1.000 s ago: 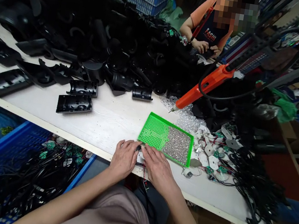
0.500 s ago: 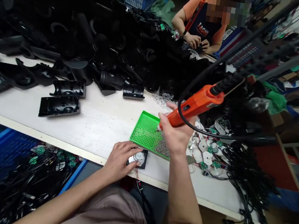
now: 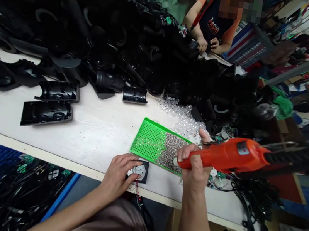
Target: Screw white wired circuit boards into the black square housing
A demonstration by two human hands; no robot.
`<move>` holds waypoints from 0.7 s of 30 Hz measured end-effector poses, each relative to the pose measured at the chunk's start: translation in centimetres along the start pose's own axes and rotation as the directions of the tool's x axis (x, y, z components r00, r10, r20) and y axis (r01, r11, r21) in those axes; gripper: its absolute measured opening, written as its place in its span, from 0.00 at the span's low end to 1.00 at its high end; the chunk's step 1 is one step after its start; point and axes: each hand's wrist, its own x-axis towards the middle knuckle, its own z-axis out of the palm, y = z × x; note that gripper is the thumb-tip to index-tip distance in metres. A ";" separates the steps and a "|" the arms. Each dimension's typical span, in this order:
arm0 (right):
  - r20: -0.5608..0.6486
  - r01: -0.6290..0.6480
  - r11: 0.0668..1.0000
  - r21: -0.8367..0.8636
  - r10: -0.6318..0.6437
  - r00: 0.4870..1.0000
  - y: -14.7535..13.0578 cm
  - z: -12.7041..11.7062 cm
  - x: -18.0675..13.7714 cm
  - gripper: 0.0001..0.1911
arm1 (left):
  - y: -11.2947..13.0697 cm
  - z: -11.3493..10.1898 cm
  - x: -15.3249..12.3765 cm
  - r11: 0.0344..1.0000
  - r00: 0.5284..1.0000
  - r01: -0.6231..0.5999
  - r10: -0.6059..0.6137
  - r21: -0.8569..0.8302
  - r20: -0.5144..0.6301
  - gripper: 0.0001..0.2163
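Note:
My right hand point(image 3: 198, 173) is wrapped around an orange electric screwdriver point(image 3: 224, 154), tilted almost level, its tip low over the small metal screws point(image 3: 170, 149) in a green perforated tray point(image 3: 149, 121). Near the table's front edge, my left hand point(image 3: 118, 173) pinches a small round motor on a white plate point(image 3: 138, 170) between thumb and fingers. That piece sits on a black square block point(image 3: 144, 177), just in front of the tray. Thin red wires point(image 3: 137, 189) run from it over the edge to a dark cable.
Clear plastic discs point(image 3: 184, 120) lie behind the tray. Black half-shells point(image 3: 48, 112) stand at left, before a large pile of black parts point(image 3: 101, 41). Black cables point(image 3: 255, 198) lie at right. A blue crate point(image 3: 62, 190) holds wired boards below. Across the table a person works with both hands.
My right hand has swung the screwdriver from steeply tilted to almost level, its tip moving right over the screws. My left hand stays on the motor. The view has shifted slightly.

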 end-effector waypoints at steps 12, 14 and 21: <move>-0.040 0.031 0.979 0.202 -0.023 0.999 6.4 2.4 1.4 0.38 | 0.0 -0.3 0.3 0.998 0.998 -0.060 0.060 -0.004 -0.002 0.12; -0.021 0.037 0.971 0.236 -0.033 0.999 7.1 2.7 1.7 0.40 | 0.1 -0.3 0.3 0.998 0.998 -0.057 0.057 -0.008 -0.009 0.11; 0.017 0.013 0.961 0.276 -0.019 1.000 8.1 3.0 2.1 0.38 | 0.0 -0.2 0.1 0.999 0.999 -0.041 0.041 -0.015 0.006 0.12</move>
